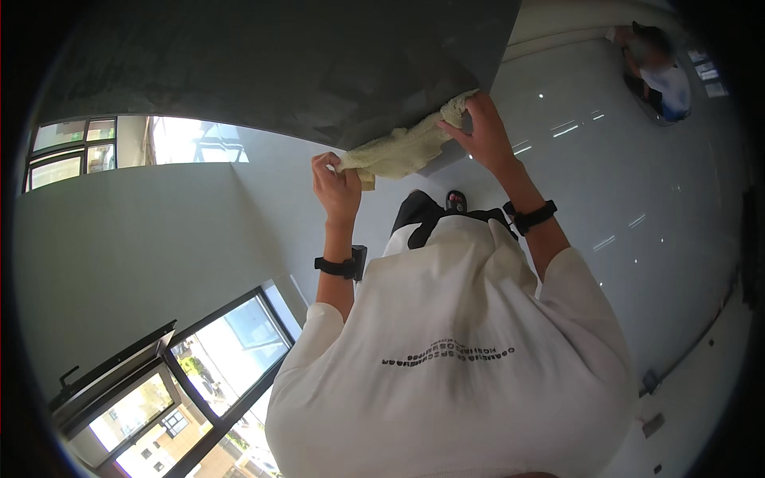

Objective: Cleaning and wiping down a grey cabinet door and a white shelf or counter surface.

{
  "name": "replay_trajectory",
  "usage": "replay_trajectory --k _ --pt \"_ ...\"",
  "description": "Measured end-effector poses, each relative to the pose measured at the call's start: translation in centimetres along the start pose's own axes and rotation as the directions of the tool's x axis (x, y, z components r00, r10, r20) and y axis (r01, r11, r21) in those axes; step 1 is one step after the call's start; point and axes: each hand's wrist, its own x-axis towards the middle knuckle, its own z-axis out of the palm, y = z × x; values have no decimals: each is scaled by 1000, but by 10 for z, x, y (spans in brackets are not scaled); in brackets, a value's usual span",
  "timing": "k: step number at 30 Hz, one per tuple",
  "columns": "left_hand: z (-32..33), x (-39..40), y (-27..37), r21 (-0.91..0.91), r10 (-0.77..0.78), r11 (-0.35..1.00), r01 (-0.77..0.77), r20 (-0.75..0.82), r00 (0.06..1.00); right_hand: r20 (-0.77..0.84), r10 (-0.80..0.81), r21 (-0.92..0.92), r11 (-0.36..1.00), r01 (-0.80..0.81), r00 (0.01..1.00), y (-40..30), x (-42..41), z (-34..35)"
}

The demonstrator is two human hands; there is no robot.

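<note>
A pale yellow fluffy cloth (397,154) is stretched between my two hands, partly folded along its length. My left hand (337,184) pinches one end, and a short flap hangs below those fingers. The other end is gripped between the thumb and fingers of my right hand (483,132), held a little farther from me. Just beyond the cloth is a large dark grey, slightly glossy panel (287,71). The cloth overlaps the panel's near edge; whether it touches the surface I cannot tell.
Another person (660,71) is low down at the far right on the pale glossy floor (597,179). To the left rises a plain wall (137,233). A dark-framed window (227,352) at lower left has one sash (131,406) tilted out. My sandalled foot (456,202) shows below the cloth.
</note>
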Motion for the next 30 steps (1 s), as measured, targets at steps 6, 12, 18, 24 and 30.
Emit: replay_trajectory --k 6,12,18,24,30 --pt "34 -40 -36 50 -525 719 693 692 495 182 388 107 905 -411 903 62 -83 65" --pt "44 -56 -31 66 -451 497 865 872 193 451 653 -177 734 -655 609 96 -117 108" --pt "48 -46 -13 -471 -64 238 849 865 498 725 575 148 407 -901 379 82 -100 100" --pt "-25 9 40 -681 -7 369 633 679 734 704 333 611 164 -774 627 -37 24 -8" --pt "-54 20 57 -637 101 771 4 129 987 -107 406 224 899 -376 908 -30 46 -59"
